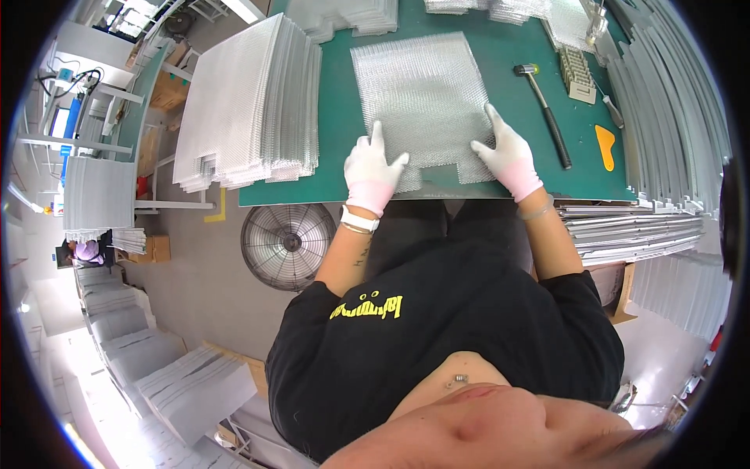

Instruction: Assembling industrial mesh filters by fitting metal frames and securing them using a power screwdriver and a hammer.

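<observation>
A silver metal mesh sheet (426, 98) with a notched near edge lies on the green tabletop in front of me. My left hand (370, 173), in a white glove with a pink cuff, holds its near left edge, the thumb over the mesh and the index finger pointing forward along the side. At the near right edge my right hand (509, 160), gloved the same way, grips the sheet with its thumb on the mesh and its index finger stretched along the edge. The fingers under or behind the edges are partly hidden.
A tall stack of mesh sheets (246, 102) stands on the left. A hammer (547, 113), an orange flat piece (605, 148), a screwdriver (613, 111) and a slotted block (576, 76) lie to the right. Long metal strips (664, 109) fill the far right. A floor fan (291, 244) stands below.
</observation>
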Available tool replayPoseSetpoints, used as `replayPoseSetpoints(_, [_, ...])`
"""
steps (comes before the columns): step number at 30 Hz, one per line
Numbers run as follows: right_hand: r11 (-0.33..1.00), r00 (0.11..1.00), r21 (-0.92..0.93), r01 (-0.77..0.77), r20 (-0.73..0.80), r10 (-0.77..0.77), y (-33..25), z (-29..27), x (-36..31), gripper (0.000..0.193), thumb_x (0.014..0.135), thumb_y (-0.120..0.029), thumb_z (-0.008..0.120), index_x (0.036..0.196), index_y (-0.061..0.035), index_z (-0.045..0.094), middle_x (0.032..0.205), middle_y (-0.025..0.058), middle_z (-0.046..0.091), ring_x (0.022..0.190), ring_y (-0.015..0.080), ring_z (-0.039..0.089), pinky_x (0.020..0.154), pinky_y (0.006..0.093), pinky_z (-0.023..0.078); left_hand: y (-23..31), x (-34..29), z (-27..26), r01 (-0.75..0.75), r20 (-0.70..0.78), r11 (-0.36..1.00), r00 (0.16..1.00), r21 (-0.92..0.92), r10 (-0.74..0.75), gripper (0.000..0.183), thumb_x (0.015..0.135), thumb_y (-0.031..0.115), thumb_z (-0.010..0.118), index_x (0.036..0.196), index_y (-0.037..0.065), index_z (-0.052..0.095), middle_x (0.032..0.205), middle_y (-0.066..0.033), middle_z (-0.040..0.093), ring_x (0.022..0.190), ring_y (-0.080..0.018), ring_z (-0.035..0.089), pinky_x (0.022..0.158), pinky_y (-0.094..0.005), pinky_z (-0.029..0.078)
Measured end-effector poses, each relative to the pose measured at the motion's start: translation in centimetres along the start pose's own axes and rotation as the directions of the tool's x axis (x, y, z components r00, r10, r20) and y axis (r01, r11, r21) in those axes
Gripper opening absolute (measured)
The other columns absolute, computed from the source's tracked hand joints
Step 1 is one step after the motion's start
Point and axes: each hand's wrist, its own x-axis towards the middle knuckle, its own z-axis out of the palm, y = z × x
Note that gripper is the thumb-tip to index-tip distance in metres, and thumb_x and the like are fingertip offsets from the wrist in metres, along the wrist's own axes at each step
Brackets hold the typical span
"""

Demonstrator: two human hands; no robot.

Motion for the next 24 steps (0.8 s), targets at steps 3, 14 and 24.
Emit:
replayPoseSetpoints(3, [0.994,0.997,-0.09,0.06,-0.035,-0.064,1.0,1.1,-0.2,0.069,0.086,-0.034,0.071,0.145,-0.0079,0.046,0.115,0.0192,0.064,0.109,0.0357,0.062,0.092,0.0419,0.051,-0.2,0.3,0.3,-0.014,-0.011,1.0,1.0,0.023,0.014,0.084,0.082,0.05,0.073,0.148,0.007,0.045,0.112,-0.018,0.06,0.102,-0.0334,0.063,0.088,-0.0416,0.053])
replayPoseSetpoints(14, [0.986,0.999,-0.164,0.025,0.043,-0.018,0.2,0.8,0.2,0.061,0.087,-0.032,0.071,0.138,-0.0056,0.052,0.117,0.0193,0.064,0.109,0.036,0.062,0.094,0.0408,0.051,5.0,-0.7,-5.7,-0.931,-0.204,0.286,0.241,0.229,0.949,0.009,0.076,0.019,0.062,0.074,0.011,0.062,0.075,-0.0019,0.058,0.077,-0.0232,0.06,0.077,-0.035,0.051])
replayPoseSetpoints(24, [0.99,0.999,-0.14,0.019,-0.025,-0.023,0.4,0.9,-0.3,0.06,0.087,-0.032,0.071,0.139,-0.0083,0.053,0.119,0.0182,0.064,0.109,0.0351,0.063,0.093,0.0401,0.051,10.1,-5.2,-3.8,-0.988,0.173,-0.073,-0.049,0.137,0.984,0.024,0.081,0.016,0.059,0.089,-0.004,0.07,0.087,-0.0177,0.067,0.087,-0.0305,0.064,0.073,-0.0308,0.057])
